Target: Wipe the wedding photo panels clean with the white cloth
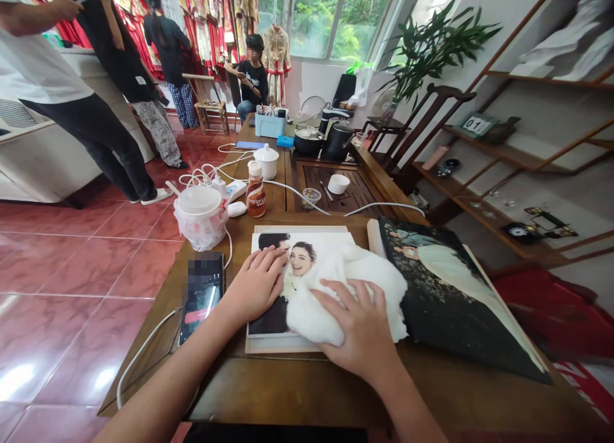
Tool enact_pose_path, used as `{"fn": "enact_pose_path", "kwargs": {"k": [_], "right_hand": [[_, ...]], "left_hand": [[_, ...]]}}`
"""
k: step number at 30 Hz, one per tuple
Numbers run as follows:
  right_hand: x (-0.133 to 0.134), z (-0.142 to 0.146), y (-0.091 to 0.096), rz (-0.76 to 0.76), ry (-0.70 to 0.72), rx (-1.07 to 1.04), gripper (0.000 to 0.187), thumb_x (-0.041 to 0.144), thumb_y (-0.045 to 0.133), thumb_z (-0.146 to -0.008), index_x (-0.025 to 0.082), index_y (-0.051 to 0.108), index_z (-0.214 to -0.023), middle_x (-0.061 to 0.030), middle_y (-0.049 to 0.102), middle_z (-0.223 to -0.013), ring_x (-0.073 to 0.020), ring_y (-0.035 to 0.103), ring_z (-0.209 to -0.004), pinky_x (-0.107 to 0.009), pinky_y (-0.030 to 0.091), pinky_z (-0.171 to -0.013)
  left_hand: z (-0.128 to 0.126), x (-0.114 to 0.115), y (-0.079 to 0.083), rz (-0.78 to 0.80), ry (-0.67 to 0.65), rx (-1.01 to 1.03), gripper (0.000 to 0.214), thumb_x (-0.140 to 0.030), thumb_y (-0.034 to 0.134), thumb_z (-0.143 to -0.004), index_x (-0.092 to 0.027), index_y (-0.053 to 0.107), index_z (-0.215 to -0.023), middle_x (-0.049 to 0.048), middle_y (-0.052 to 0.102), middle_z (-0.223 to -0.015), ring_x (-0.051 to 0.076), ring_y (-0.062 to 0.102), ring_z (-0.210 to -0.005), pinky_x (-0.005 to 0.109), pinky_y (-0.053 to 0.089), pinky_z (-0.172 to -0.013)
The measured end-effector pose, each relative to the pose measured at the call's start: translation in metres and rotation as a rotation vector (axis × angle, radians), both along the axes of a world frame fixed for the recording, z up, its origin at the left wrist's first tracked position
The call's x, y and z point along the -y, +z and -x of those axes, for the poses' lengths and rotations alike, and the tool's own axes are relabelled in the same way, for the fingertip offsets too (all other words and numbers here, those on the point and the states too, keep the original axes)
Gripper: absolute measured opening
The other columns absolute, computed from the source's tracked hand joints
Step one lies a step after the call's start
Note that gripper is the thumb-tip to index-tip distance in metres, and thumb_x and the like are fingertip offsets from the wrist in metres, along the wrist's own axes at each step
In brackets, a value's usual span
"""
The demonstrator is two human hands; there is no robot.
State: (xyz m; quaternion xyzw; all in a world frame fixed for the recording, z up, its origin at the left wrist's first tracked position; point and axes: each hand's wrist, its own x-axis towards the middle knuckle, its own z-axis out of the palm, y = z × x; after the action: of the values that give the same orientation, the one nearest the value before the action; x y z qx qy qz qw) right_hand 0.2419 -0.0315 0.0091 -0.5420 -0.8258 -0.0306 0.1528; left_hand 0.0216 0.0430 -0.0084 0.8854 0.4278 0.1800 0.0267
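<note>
A framed photo print (268,325) of two people lies on the wooden table in front of me. My left hand (259,280) rests flat on its left part, fingers stretched out and holding nothing. Over the right part of the print is a large, fluffy wad of white cotton (378,270), covering much of the picture. My right hand (359,325) grasps this wad from above, its fingers curved over the top and the thumb at the near edge. Right of it lies a second, dark photo panel (441,315) showing a figure in a long pale dress.
Left of the print are a phone (204,296) on a cable and a bag-lined tub (199,219). A brown-labelled bottle (256,194), white lidded cup (266,162) and tea tray (311,174) stand beyond. Shelves (518,155) rise at right. Several people are across the room.
</note>
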Motion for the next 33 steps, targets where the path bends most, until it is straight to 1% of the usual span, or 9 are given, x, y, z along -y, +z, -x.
{"fn": "enact_pose_path", "kwargs": {"k": [4,7,10,15,19,22,25,28,33], "right_hand": [[0.001,0.033,-0.001,0.040,0.078,-0.038,0.063,0.059,0.065,-0.066,0.033,0.057,-0.123,-0.0001,0.056,-0.130,-0.0344,0.042,-0.110,-0.055,0.019,-0.099],[0.001,0.039,-0.003,0.037,0.084,-0.067,0.062,0.059,0.066,-0.066,0.033,0.057,-0.121,0.0003,0.057,-0.129,-0.0336,0.043,-0.110,-0.054,0.019,-0.100],[0.002,0.028,-0.004,0.024,0.058,-0.078,0.060,0.056,0.069,-0.063,0.033,0.060,-0.118,0.0000,0.059,-0.126,-0.0332,0.044,-0.109,-0.052,0.020,-0.099],[0.007,-0.009,-0.003,-0.023,-0.084,-0.067,0.056,0.047,0.074,-0.059,0.032,0.064,-0.112,-0.0009,0.062,-0.123,-0.0334,0.046,-0.106,-0.051,0.024,-0.096],[0.011,-0.034,-0.002,-0.076,-0.174,-0.038,0.043,0.038,0.068,-0.066,0.029,0.066,-0.107,-0.0022,0.063,-0.120,-0.0318,0.048,-0.103,-0.050,0.027,-0.094],[0.011,-0.040,-0.001,-0.121,-0.192,-0.021,0.038,0.035,0.064,-0.068,0.028,0.066,-0.106,-0.0027,0.065,-0.117,-0.0314,0.049,-0.101,-0.050,0.027,-0.092],[0.010,-0.034,0.001,-0.114,-0.208,-0.024,0.039,0.037,0.066,-0.068,0.028,0.066,-0.105,-0.0026,0.064,-0.117,-0.0320,0.048,-0.102,-0.051,0.026,-0.094],[0.008,-0.020,0.001,-0.078,-0.201,-0.036,0.043,0.042,0.070,-0.064,0.029,0.067,-0.106,-0.0021,0.064,-0.118,-0.0322,0.048,-0.103,-0.051,0.026,-0.095],[0.006,0.011,-0.003,-0.065,-0.089,-0.052,0.055,0.050,0.074,-0.058,0.032,0.065,-0.109,-0.0011,0.062,-0.121,-0.0334,0.046,-0.104,-0.053,0.024,-0.096]], "left_hand": [[0.000,0.000,0.001,0.041,-0.013,-0.018,0.036,-0.023,0.039,-0.097,-0.020,0.042,-0.133,0.0078,0.044,-0.142,0.023,0.035,-0.135,0.044,0.029,-0.111],[0.000,-0.001,0.002,0.066,-0.021,-0.014,0.038,-0.022,0.039,-0.097,-0.021,0.041,-0.135,0.0067,0.042,-0.144,0.023,0.034,-0.136,0.044,0.029,-0.111],[0.000,0.000,0.003,0.063,-0.001,0.005,0.035,-0.022,0.040,-0.097,-0.022,0.043,-0.132,0.0054,0.044,-0.142,0.023,0.035,-0.135,0.043,0.028,-0.112],[0.001,-0.001,0.003,0.046,0.000,0.019,0.032,-0.023,0.041,-0.097,-0.022,0.046,-0.128,0.0052,0.045,-0.141,0.024,0.036,-0.134,0.043,0.028,-0.112],[0.003,-0.002,0.002,0.039,-0.009,0.025,0.032,-0.024,0.040,-0.097,-0.022,0.046,-0.128,0.0059,0.045,-0.140,0.024,0.036,-0.134,0.044,0.029,-0.112],[0.004,-0.003,0.002,0.034,-0.017,0.025,0.032,-0.024,0.040,-0.097,-0.021,0.045,-0.128,0.0069,0.045,-0.140,0.024,0.036,-0.134,0.044,0.029,-0.112],[0.004,-0.003,0.002,0.029,-0.019,0.020,0.032,-0.025,0.039,-0.097,-0.021,0.046,-0.128,0.0075,0.045,-0.140,0.025,0.036,-0.134,0.044,0.029,-0.112],[0.003,-0.003,0.002,0.026,-0.019,0.015,0.032,-0.024,0.039,-0.097,-0.021,0.045,-0.129,0.0073,0.045,-0.140,0.025,0.036,-0.134,0.044,0.029,-0.112],[0.002,-0.003,0.003,0.013,-0.015,0.019,0.032,-0.024,0.040,-0.097,-0.021,0.046,-0.128,0.0076,0.046,-0.139,0.025,0.037,-0.133,0.044,0.030,-0.111]]}}
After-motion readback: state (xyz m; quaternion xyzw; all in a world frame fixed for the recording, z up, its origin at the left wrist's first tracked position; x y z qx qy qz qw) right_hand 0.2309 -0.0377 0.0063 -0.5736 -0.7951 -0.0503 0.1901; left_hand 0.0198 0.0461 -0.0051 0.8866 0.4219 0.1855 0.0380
